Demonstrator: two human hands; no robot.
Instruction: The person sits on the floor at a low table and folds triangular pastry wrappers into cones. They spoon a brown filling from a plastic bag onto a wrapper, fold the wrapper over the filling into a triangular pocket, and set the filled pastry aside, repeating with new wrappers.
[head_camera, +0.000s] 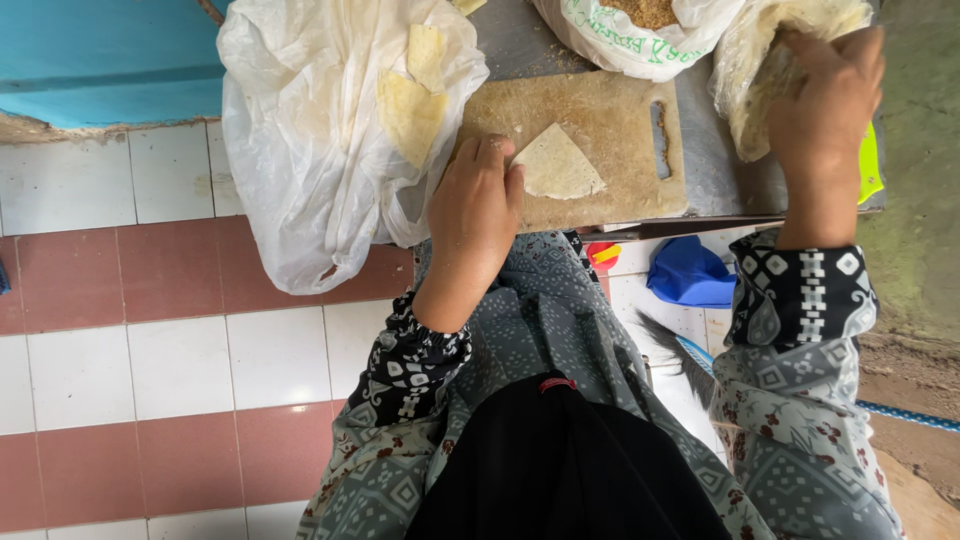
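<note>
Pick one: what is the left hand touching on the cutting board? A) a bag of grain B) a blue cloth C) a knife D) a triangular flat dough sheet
D: the left hand rests its fingertips on the edge of a pale triangular dough sheet lying flat on the wooden cutting board; the right hand is off at a clear plastic bag.
</note>
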